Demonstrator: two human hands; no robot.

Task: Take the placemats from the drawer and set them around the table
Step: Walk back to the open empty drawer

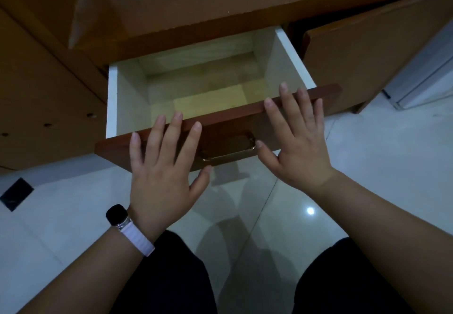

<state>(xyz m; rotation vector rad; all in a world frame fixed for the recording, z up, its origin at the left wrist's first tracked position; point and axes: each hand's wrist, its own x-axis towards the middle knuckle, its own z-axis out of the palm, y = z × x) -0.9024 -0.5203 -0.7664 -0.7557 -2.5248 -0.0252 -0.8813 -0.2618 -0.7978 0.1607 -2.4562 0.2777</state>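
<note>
The brown wooden cabinet (220, 0) filled the top of the view, above a glossy white tiled floor (367, 166). From it the drawer (289, 61) stood pulled well out. It had white side walls, a pale wood bottom in plain sight (yellowish toward the front), and a reddish-brown front panel (228, 127) wider than the box behind it. To its right a cabinet door (367, 56) stood ajar, its edge near the drawer's right wall but apart from it. Open floor lay before the drawer and off to the right. The person's dark-clad knees (171, 277) sat low in the view, one on either side of that gap.

The left hand (161, 179) and the right hand (299, 147) were both spread flat with straight fingers and held nothing. Their fingertips lay over the top edge of the front panel, one hand to each side of the brassy handle (228, 153). Whether they touched the wood I could not tell. A watch (117, 215) on a pale strap sat on the left wrist.
</note>
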